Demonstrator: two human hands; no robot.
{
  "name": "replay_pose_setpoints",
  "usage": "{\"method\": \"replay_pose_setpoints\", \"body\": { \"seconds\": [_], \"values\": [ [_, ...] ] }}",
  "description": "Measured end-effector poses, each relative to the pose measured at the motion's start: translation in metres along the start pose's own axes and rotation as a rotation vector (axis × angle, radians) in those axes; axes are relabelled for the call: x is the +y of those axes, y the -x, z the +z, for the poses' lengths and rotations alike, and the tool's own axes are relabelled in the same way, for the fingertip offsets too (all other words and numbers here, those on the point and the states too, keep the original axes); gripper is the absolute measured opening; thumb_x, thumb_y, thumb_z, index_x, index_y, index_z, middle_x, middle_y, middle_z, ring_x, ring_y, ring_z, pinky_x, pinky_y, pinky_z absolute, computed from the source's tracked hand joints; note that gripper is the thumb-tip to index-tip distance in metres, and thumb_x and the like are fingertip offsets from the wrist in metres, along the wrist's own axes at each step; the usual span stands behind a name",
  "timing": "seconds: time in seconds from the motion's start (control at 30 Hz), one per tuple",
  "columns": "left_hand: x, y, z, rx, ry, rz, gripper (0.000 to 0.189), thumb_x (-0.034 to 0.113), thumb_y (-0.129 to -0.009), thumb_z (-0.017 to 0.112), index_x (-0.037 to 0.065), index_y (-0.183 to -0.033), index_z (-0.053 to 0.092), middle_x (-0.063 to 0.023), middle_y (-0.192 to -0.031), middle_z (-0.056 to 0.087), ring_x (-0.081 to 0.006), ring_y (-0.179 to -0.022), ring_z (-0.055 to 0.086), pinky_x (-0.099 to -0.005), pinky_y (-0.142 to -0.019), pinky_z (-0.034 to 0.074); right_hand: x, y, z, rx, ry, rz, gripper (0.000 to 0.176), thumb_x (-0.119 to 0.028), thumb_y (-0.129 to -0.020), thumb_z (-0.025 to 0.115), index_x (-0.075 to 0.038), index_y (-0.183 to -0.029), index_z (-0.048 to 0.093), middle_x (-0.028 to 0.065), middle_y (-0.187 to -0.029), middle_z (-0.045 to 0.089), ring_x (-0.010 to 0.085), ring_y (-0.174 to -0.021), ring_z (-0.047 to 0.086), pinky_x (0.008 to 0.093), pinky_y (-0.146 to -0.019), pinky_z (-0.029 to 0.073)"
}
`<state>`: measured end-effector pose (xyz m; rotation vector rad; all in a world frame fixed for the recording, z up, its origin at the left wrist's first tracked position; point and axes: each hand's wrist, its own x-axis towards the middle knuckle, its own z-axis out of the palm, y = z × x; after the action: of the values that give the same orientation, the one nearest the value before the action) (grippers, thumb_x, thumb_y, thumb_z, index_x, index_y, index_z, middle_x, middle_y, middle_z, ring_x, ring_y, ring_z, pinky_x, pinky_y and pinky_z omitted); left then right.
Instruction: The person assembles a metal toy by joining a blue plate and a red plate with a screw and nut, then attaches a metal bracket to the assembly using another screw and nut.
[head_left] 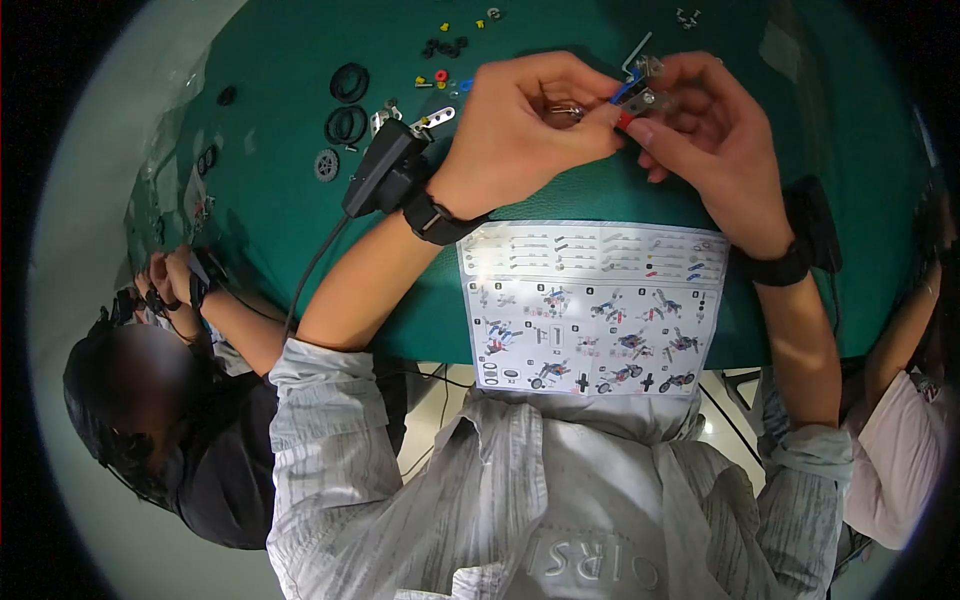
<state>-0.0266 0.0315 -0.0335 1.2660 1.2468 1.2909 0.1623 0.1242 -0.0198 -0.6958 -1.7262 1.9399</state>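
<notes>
Over the green table, both hands meet on a small toy model assembly [641, 102] of perforated metal strips with blue and red parts. Thumb and fingers of my left hand [530, 115] pinch it from the left side. My right hand [712, 135] grips it from the right, its thumb by the red piece. An L-shaped hex key [636, 54] sticks up just behind the assembly. Fingers cover much of the model. Below the hands, a printed instruction sheet [600, 310] with parts and numbered steps lies over the table's near edge.
Black rubber tires [349, 84], a grey wheel [326, 165] and a perforated metal strip [436, 119] lie to the left. Farther back are small black parts [444, 47] and loose screws [688, 18]. People sit at both sides, one person's hands [168, 275] at the left table edge.
</notes>
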Motion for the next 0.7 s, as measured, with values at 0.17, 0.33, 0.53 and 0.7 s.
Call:
{"method": "replay_pose_setpoints", "body": {
  "seconds": [0.17,0.33,0.53,0.7],
  "values": [
    [0.0019,0.0012,-0.0015,0.007,-0.009,-0.025,0.016,0.002,-0.092,0.063,-0.006,-0.106,0.064,-0.0128,-0.092,0.071,-0.0159,-0.082,0.07,-0.0276,-0.073,0.06,0.0002,-0.0024,0.001,-0.006,0.0,-0.004,0.036,-0.001,-0.088,0.068,-0.003,-0.119,0.05,0.0045,-0.094,0.064,0.008,-0.075,0.062,0.0203,-0.062,0.053],
    [0.0013,0.002,0.0017,0.019,0.042,-0.048,0.017,0.0,-0.092,0.063,-0.006,-0.107,0.063,-0.0134,-0.093,0.07,-0.0165,-0.082,0.07,-0.0281,-0.073,0.06,0.0043,-0.0023,-0.0014,-0.02,-0.01,-0.026,0.036,-0.001,-0.088,0.068,-0.003,-0.119,0.05,0.0046,-0.094,0.064,0.008,-0.075,0.062,0.0202,-0.061,0.053],
    [0.0001,0.0007,-0.0011,0.004,0.023,-0.035,0.018,0.0,-0.091,0.063,-0.007,-0.108,0.063,-0.014,-0.095,0.07,-0.0167,-0.083,0.07,-0.0284,-0.074,0.06,0.0056,-0.0039,-0.0006,-0.026,-0.052,-0.052,0.035,-0.006,-0.085,0.073,-0.003,-0.114,0.053,0.0051,-0.09,0.065,0.0066,-0.076,0.063,0.0197,-0.059,0.053],
    [0.002,0.0005,-0.0006,0.004,0.003,-0.036,0.017,0.0,-0.091,0.062,-0.007,-0.107,0.063,-0.0139,-0.095,0.07,-0.017,-0.082,0.07,-0.0286,-0.074,0.06,0.0048,-0.0038,-0.0012,-0.032,-0.032,-0.044,0.035,-0.004,-0.086,0.071,-0.003,-0.115,0.052,0.0052,-0.092,0.065,0.0071,-0.076,0.063,0.0199,-0.06,0.053]
  ]
}}
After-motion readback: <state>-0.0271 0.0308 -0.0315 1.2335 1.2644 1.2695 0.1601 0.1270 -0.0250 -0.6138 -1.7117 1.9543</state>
